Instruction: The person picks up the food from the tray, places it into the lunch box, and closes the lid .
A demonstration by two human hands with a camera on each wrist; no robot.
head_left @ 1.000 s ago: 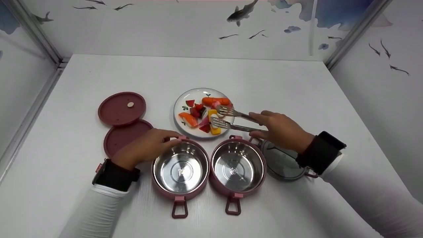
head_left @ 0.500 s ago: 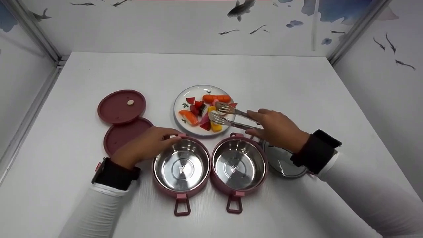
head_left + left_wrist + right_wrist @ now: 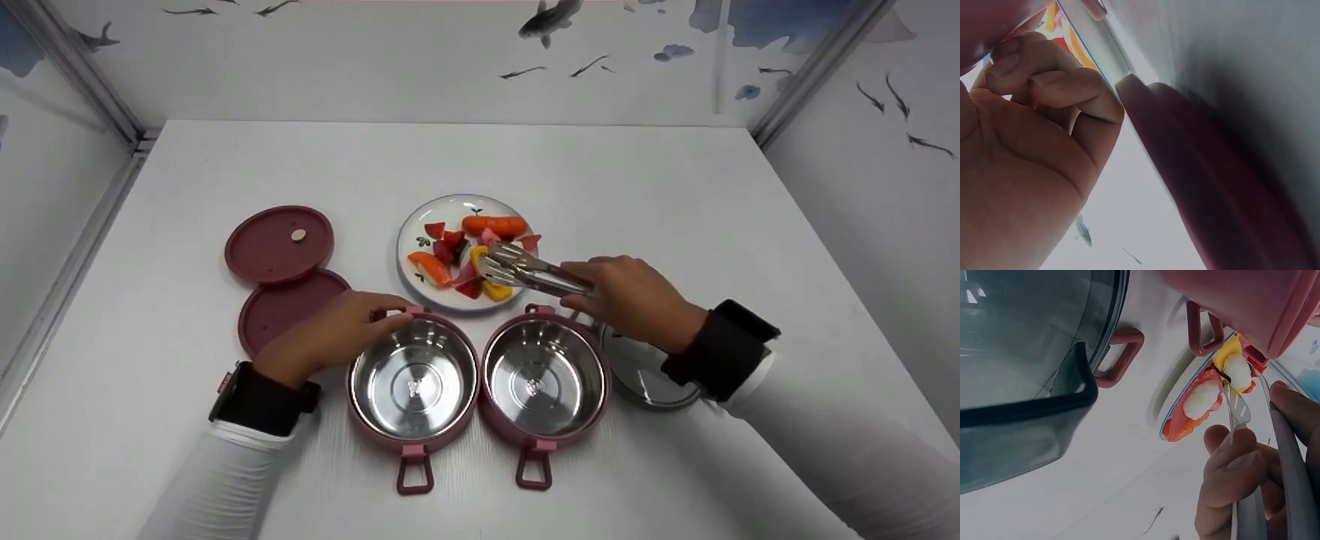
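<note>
In the head view my left hand pinches the far rim and clasp of the left maroon, steel-lined bowl; its curled fingers show in the left wrist view. My right hand grips slotted metal tongs over a white plate of toy-like food. The tong tips lie at a yellow-topped sushi piece; in the right wrist view they flank its white rice. An orange-topped sushi piece, a carrot and several red pieces share the plate.
A second steel-lined bowl stands against the first. Beside it lies a dark, see-through lid, partly under my right wrist. Two maroon lids overlap at the left, the far one bearing a small pale disc. Walls enclose the table.
The tongs' two arms have come together over the yellow-topped sushi piece as my right hand squeezes. My left hand keeps its place at the left bowl's rim.
</note>
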